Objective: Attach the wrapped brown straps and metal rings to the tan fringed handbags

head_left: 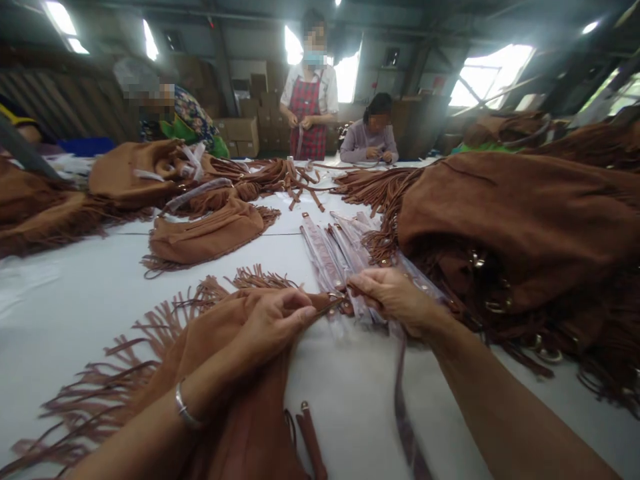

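A brown fringed suede bag (pixel 215 347) lies on the white table in front of me, its fringe spread to the left. My left hand (pixel 280 320) pinches a tab at the bag's upper right corner, close to a metal ring (pixel 336 295). Just right of that ring, my right hand (pixel 390 297) is closed on the end of a brown strap. A plastic-wrapped strap (pixel 407 407) hangs from below my right hand toward the table's near edge. Exactly how the strap end meets the ring is too small to make out.
Several plastic-wrapped straps (pixel 325 247) lie beyond my hands. A large pile of brown bags (pixel 510 227) rises at the right. Another fringed bag (pixel 205 233) lies at the left, before more bags. A loose strap piece (pixel 311 440) is near me. Three people work across the table.
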`<state>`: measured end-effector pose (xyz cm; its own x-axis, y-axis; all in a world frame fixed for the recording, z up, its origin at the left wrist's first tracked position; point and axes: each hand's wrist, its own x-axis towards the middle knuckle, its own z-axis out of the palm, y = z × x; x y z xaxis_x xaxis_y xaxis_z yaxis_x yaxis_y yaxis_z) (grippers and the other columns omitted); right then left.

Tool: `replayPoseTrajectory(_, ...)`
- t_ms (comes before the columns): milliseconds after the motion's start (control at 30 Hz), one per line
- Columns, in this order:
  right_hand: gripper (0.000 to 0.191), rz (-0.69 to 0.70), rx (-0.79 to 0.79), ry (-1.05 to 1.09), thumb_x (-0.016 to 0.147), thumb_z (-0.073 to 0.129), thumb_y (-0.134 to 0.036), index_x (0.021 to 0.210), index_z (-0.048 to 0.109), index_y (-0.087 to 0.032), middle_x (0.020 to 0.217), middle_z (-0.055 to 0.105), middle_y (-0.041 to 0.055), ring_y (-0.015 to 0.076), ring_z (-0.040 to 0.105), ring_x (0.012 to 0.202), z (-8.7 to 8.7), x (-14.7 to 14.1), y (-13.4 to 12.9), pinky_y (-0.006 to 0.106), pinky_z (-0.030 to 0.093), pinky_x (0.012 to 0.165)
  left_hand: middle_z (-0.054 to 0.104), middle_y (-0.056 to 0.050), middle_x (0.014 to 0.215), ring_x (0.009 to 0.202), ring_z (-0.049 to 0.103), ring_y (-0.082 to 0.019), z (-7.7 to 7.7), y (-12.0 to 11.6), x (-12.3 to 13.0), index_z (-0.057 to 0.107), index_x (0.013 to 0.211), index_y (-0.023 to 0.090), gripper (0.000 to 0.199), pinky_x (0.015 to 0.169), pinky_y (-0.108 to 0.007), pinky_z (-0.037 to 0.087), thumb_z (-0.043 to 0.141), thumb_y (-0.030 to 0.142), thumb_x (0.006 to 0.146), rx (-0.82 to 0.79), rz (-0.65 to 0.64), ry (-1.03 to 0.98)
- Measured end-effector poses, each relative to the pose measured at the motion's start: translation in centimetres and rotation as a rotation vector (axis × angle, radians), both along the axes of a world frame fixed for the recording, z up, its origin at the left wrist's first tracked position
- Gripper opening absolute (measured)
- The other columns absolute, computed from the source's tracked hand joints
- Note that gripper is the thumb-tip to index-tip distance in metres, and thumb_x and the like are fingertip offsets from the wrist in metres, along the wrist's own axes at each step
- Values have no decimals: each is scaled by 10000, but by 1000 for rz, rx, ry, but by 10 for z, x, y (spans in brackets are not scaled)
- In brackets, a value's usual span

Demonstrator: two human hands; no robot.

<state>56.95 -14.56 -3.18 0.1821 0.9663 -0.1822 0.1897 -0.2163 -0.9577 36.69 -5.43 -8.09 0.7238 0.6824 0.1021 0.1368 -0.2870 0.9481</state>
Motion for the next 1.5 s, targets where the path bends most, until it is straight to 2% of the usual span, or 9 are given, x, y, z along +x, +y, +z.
replayPoseTrajectory(100, 442, -24, -45, -86, 747, 588, -551, 652, 545, -121, 486, 396, -54, 39, 279, 394, -30, 10, -19, 171, 154, 357, 606, -34, 792, 717, 530, -147, 2, 27, 17, 597, 869, 137, 305, 615, -232, 413, 549, 423, 777, 64, -40, 134)
replayPoseTrajectory(300, 466, -124, -34, 65, 734, 542, -609, 646, 448, -161, 482, 362, -71, 46, 255, 377, -82, 12, -28, 173, 141, 343, 593, -1, 650, 567, 474, -115, -7, 64, 70, 660, 757, 132, 320, 510, -204, 359, 650, 436, 657, 17, -362, 436)
replayPoseTrajectory(433, 468, -135, 20, 159, 736, 542, -619, 709, 492, -154, 469, 357, -78, 48, 245, 365, -85, 15, -31, 172, 154, 339, 600, -6, 650, 569, 478, -123, -11, 70, 83, 667, 732, 135, 357, 521, -210, 382, 660, 479, 638, -82, -493, 532)
replayPoseTrajectory(600, 465, -177, 120, 262, 793, 487, -599, 848, 545, -140, 479, 335, -84, 50, 209, 366, -73, 12, -27, 170, 164, 347, 606, -29, 735, 668, 530, -165, 7, 68, 79, 643, 793, 147, 358, 626, -257, 443, 647, 479, 660, -229, -660, 564)
replayPoseTrajectory(767, 435, -148, 287, 82, 852, 480, -489, 1078, 559, -126, 537, 415, -55, 81, 348, 449, -65, -2, -17, 189, 257, 426, 485, 15, 695, 603, 425, -113, 18, 43, 70, 543, 855, 164, 326, 560, -222, 385, 584, 461, 727, -149, -616, 487)
replayPoseTrajectory(933, 332, -116, 264, -195, 899, 418, -400, 767, 587, -146, 517, 427, -42, 96, 384, 487, -67, -11, -23, 213, 297, 491, 397, 33, 712, 650, 347, -110, 7, 6, 49, 456, 836, 177, 195, 585, -222, 321, 510, 361, 798, 156, -404, 368)
replayPoseTrajectory(1033, 336, -87, 233, -186, 893, 422, -409, 688, 518, -160, 511, 418, -49, 92, 379, 483, -73, -14, -29, 209, 299, 494, 402, 33, 709, 643, 363, -113, -4, -11, 36, 410, 805, 184, 124, 588, -234, 318, 466, 294, 820, 316, -296, 329)
replayPoseTrajectory(1233, 333, -43, 153, -67, 868, 457, -452, 699, 479, -166, 514, 407, -53, 82, 347, 470, -81, -20, -34, 197, 277, 460, 414, 29, 715, 661, 392, -118, -17, -20, 27, 393, 791, 186, 106, 612, -239, 329, 468, 254, 823, 291, -232, 267)
replayPoseTrajectory(1500, 384, 169, -75, 120, 802, 526, -513, 690, 506, -146, 487, 401, -54, 56, 301, 422, -86, -11, -34, 170, 181, 383, 469, 3, 754, 700, 420, -131, -23, -18, 26, 466, 794, 170, 114, 643, -253, 335, 492, 276, 827, 372, -240, 267)
